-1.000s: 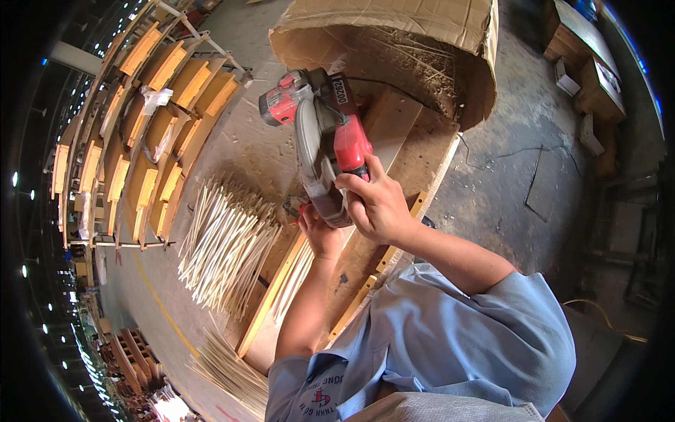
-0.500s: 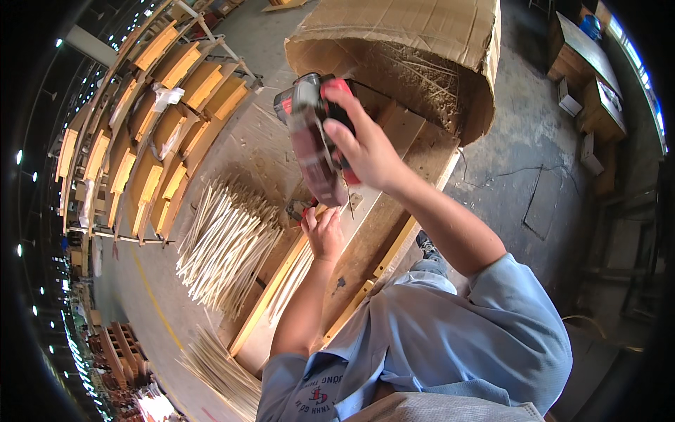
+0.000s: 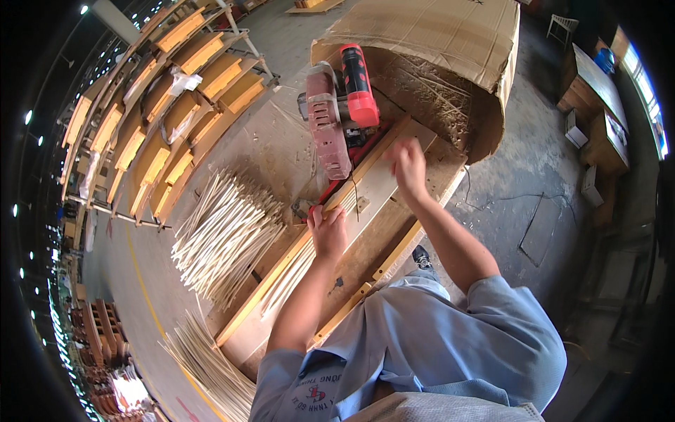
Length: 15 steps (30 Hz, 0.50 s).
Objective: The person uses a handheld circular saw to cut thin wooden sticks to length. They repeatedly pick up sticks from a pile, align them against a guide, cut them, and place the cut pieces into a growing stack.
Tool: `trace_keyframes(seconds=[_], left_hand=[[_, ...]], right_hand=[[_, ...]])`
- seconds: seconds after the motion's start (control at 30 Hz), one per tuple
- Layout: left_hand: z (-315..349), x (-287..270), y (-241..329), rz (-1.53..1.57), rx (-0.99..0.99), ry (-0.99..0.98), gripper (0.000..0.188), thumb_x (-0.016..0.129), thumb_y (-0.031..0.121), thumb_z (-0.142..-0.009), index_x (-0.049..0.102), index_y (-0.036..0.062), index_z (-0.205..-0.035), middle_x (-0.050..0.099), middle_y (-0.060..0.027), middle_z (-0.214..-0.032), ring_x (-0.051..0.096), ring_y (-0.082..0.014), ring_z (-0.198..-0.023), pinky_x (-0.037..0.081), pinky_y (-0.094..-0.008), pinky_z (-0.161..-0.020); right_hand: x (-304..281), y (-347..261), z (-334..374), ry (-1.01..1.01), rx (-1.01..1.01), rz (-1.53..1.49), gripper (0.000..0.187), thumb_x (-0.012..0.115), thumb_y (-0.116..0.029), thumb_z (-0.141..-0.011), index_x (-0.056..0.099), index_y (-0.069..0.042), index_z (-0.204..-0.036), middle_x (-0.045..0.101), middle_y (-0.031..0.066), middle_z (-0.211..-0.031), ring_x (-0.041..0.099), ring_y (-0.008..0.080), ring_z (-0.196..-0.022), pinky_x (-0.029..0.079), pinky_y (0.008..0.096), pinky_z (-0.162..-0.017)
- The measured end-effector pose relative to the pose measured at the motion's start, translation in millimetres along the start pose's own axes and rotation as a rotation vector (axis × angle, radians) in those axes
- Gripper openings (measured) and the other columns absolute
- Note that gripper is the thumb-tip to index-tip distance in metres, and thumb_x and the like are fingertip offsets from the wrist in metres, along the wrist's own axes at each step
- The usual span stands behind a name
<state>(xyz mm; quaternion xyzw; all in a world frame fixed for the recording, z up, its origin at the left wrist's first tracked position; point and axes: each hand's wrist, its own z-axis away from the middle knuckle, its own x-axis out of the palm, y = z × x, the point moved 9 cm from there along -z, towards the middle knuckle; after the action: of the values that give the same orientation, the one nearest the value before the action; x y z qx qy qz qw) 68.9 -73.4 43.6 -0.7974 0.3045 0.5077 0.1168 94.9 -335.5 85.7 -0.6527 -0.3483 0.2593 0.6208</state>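
A miter saw (image 3: 329, 130) with a dusty reddish guard and a red-and-black handle stands raised over the workbench. My left hand (image 3: 329, 232) is closed over a bundle of thin wooden sticks (image 3: 292, 278), against the yellowish wooden fence (image 3: 264, 304) beside the saw's base. The sticks pass under this hand, and their ends show just beyond it, near the blade side. My right hand (image 3: 409, 169) is off the saw handle, over the pale board to the right of the saw; motion smears its fingers.
Piles of thin sticks (image 3: 228, 239) lie left of the fence, with more sticks (image 3: 207, 362) nearer me. A large cardboard box (image 3: 429, 28) holding offcuts and dust opens toward the saw. A rack of wooden parts (image 3: 162, 112) stands at far left. A cable (image 3: 467, 186) trails across the floor.
My right hand has let go of the saw handle and moved down and right. The saw head now stands upright with its handle uncovered. My left hand stays on the sticks.
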Motion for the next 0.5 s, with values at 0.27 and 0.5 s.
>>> trace_keyframes(seconds=[0.27, 0.5], left_hand=[[3.6, -7.1, -3.8, 0.005, -0.028, -0.033, 0.031, 0.066, 0.005, -0.084, 0.079, 0.0131, -0.111, 0.07, 0.0037, -0.127, 0.048, -0.0375, -0.132, 0.038, -0.0575, -0.11], [-2.4, -5.4, 3.7, 0.032, -0.008, -0.035, 0.033, 0.067, 0.003, -0.083, 0.079, 0.0132, -0.111, 0.07, 0.003, -0.127, 0.048, -0.0375, -0.133, 0.038, -0.0574, -0.11]], right_hand=[[71.3, 94.7, 70.5, -0.669, 0.356, 0.14, 0.025, 0.048, -0.007, -0.106, 0.049, -0.006, -0.131, 0.075, 0.0142, -0.111, 0.06, 0.0134, -0.053, 0.05, 0.0295, -0.046], [30.2, 74.8, 30.7, -0.325, -0.053, 0.173, 0.056, 0.066, -0.011, -0.098, 0.039, -0.006, -0.146, 0.058, 0.0243, -0.139, 0.075, 0.028, -0.083, 0.06, 0.0388, -0.072]])
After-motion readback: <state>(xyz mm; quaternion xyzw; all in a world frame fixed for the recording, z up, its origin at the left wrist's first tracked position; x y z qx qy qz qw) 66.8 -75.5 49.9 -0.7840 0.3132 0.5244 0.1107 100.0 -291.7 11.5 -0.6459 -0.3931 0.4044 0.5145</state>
